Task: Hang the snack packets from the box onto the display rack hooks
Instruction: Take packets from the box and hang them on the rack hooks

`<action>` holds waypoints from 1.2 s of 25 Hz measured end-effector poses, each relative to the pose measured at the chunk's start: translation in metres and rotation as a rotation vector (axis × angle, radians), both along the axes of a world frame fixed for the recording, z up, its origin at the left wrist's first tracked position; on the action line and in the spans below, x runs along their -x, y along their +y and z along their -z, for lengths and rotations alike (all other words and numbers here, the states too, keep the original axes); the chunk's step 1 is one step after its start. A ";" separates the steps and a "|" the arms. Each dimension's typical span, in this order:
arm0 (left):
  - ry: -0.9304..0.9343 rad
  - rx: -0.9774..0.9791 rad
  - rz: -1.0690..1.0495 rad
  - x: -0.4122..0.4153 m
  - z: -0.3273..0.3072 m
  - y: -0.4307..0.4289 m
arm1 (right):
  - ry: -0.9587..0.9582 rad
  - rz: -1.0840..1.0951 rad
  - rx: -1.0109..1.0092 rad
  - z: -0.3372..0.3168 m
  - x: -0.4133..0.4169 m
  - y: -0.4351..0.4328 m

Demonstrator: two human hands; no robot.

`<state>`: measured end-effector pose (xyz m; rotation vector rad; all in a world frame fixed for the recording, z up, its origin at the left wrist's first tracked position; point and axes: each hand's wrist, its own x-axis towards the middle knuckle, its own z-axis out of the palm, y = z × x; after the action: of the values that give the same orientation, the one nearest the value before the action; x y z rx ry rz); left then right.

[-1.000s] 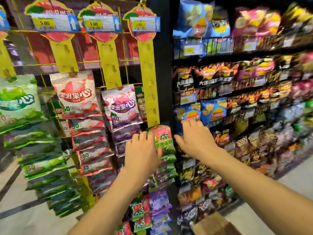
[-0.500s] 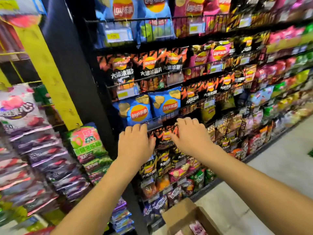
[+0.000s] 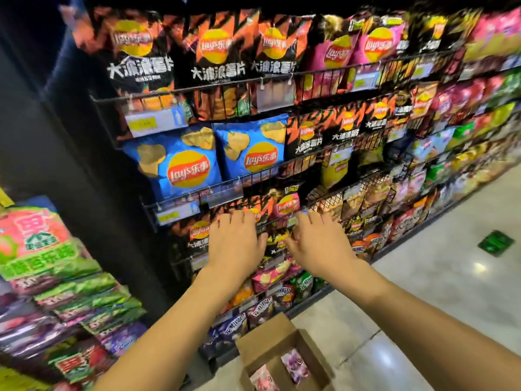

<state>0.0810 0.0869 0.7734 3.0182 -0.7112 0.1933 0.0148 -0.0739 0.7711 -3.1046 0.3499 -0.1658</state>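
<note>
Well below left grip (image 3: 235, 241) and right grip (image 3: 318, 244), the box (image 3: 263, 338) holds packets (image 3: 294, 365).

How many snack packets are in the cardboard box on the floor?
2. A purple packet lies at the right of the cardboard box, a pink packet to its left by the picture's bottom edge. The box is cut off there, so more may be hidden.

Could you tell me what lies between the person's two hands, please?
In the head view, a dark crisp packet behind a black wire shelf rail shows in the gap between the left hand and right hand.
</note>
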 end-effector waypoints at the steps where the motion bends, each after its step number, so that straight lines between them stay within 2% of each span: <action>1: 0.009 0.009 0.005 -0.009 0.005 -0.008 | 0.016 0.007 -0.002 0.004 -0.009 -0.005; 11: 0.112 -0.041 -0.089 -0.059 0.057 -0.049 | 0.089 -0.078 -0.026 0.047 -0.079 -0.053; 19: 0.222 -0.033 -0.317 -0.064 0.115 -0.097 | 0.211 -0.326 -0.060 0.101 -0.120 -0.095; 24: 0.390 -0.057 -0.433 -0.049 0.206 -0.112 | 0.328 -0.453 -0.033 0.193 -0.117 -0.101; 30: 0.633 -0.114 -0.457 -0.022 0.371 -0.108 | 0.536 -0.465 -0.033 0.360 -0.096 -0.093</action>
<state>0.1034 -0.0215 0.4022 3.0045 0.0209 -0.7798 0.1110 -0.1666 0.4111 -3.0364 -0.3711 0.6698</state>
